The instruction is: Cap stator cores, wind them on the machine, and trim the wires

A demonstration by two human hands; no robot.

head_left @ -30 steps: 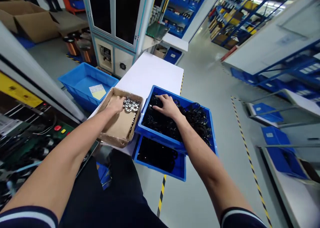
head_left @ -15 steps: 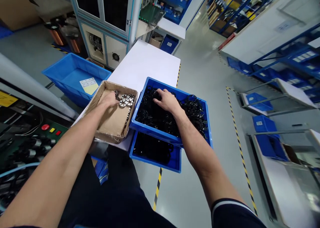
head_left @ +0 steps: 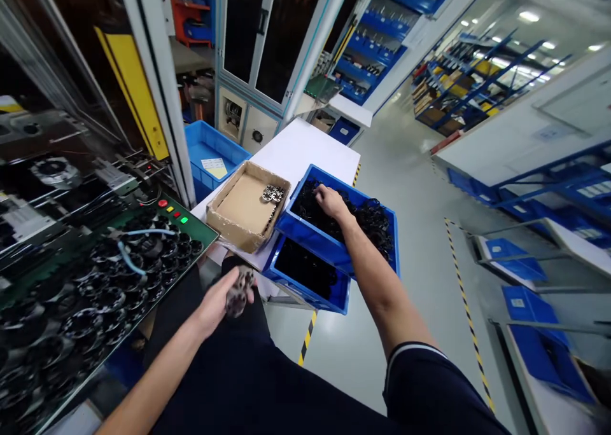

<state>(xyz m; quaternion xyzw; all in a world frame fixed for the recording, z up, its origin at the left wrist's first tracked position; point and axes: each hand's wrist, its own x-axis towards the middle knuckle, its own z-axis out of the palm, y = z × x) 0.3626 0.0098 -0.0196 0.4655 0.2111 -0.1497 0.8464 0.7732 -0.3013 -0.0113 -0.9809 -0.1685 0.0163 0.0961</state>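
Observation:
My left hand (head_left: 217, 304) is shut on a short stack of speckled metal rings (head_left: 239, 292), held low near my dark trousers, in front of the table edge. A cardboard tray (head_left: 224, 215) lined with tan card holds a small cluster of silver rings (head_left: 273, 193). My right hand (head_left: 331, 203) rests with curled fingers in the heap of black ring-shaped parts (head_left: 363, 222) inside a tilted blue bin (head_left: 305, 228). Whether those fingers grip anything is hidden.
A second blue bin (head_left: 310, 279) of black parts sits under the first. Both the tray and bins stand at a white table (head_left: 305, 149). At left, a machine's tray (head_left: 109, 289) holds several round dark parts beside a button panel (head_left: 172, 209). Another blue bin (head_left: 210, 155) stands behind.
My left hand has left the cardboard tray and moved down towards me, now holding rings. Fewer rings lie in the tray. The view has swung left, showing the machine. My right hand stays in the bin.

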